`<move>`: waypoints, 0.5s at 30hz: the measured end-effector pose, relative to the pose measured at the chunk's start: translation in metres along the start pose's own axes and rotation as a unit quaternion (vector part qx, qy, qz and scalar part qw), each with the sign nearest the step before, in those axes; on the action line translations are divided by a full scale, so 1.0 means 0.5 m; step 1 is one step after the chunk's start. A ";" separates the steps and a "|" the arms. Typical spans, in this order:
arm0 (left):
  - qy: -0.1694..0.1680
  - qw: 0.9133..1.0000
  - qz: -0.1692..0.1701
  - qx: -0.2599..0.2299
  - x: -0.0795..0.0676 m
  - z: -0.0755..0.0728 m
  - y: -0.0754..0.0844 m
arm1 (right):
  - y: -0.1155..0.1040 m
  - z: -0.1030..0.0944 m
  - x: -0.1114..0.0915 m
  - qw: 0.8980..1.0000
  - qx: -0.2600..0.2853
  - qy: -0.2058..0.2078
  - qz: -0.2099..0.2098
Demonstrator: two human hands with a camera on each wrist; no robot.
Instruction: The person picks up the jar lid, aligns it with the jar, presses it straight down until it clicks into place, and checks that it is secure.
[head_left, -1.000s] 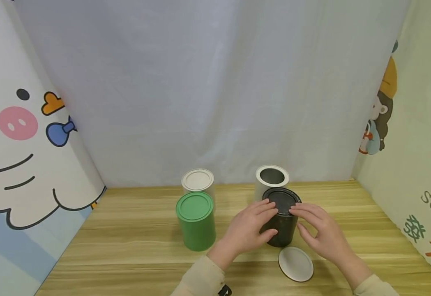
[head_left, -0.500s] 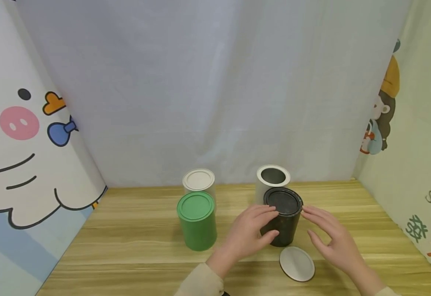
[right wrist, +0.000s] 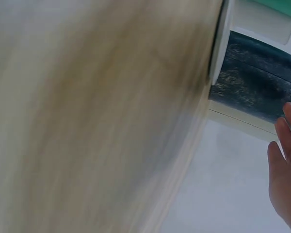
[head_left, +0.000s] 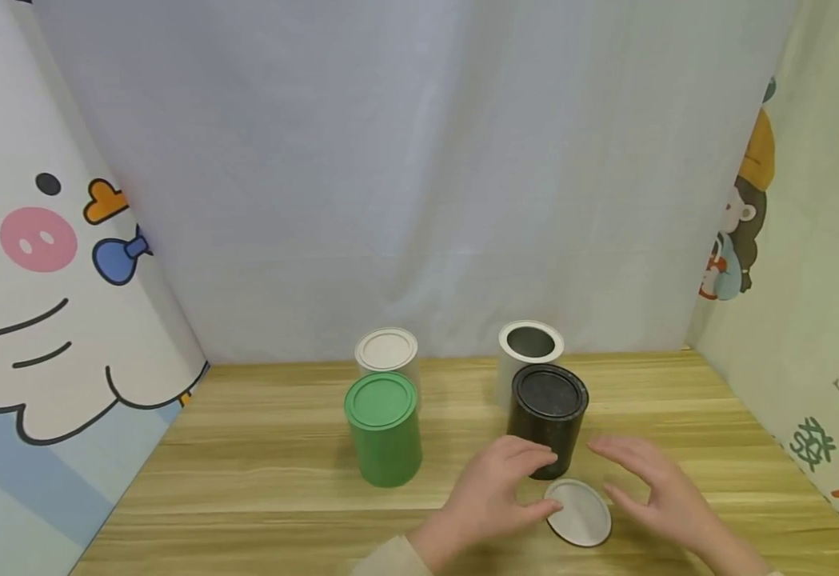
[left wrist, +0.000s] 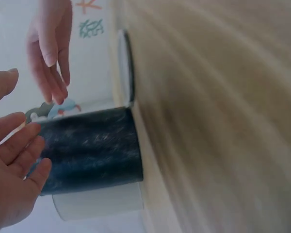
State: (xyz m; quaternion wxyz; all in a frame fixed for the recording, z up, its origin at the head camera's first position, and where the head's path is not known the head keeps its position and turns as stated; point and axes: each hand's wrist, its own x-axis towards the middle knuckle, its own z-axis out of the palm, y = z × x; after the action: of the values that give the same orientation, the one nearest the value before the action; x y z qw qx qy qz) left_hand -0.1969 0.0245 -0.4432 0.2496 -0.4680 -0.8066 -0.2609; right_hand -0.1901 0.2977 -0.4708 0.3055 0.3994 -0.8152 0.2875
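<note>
A black lidded can (head_left: 547, 428) stands upright on the right half of the table. In front of it a round pale lid (head_left: 583, 516) with a dark edge lies flat. My left hand (head_left: 487, 492) hovers at the lid's left, fingers extended and thumb apart; its fingertips overlap the can's lower part in the head view, holding nothing. To the right of the lid hovers my right hand (head_left: 660, 492), also with extended fingers and nothing in it. The left wrist view has the left fingers (left wrist: 26, 145) close to the black can (left wrist: 92, 150); contact cannot be told.
Behind the black can stands a white can (head_left: 509, 376) with a dark round opening in its top. Further left, a green lidded can (head_left: 387, 448) stands before a white lidded one (head_left: 387, 350). A grey curtain (head_left: 390, 176) hangs at the table's back.
Both hands have come away from the black can's top and moved down toward the pale lid. The right hand has also shifted right. The cans and the lid stay in place.
</note>
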 end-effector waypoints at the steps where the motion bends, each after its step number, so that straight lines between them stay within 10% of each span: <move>1: -0.018 1.000 -0.004 0.008 -0.003 0.004 0.003 | 0.002 0.001 -0.005 1.000 -0.002 -0.007 -0.006; 15: -0.175 0.982 -0.042 0.059 -0.027 0.038 -0.002 | 0.014 0.019 -0.045 0.993 0.000 -0.118 -0.003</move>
State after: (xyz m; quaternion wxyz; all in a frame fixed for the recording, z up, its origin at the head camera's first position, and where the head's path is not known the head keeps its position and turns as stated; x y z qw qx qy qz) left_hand -0.1947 0.0280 -0.4661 0.1206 -0.4570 -0.8706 -0.1367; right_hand -0.1873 0.3052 -0.4948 0.2077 0.4330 -0.8445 0.2372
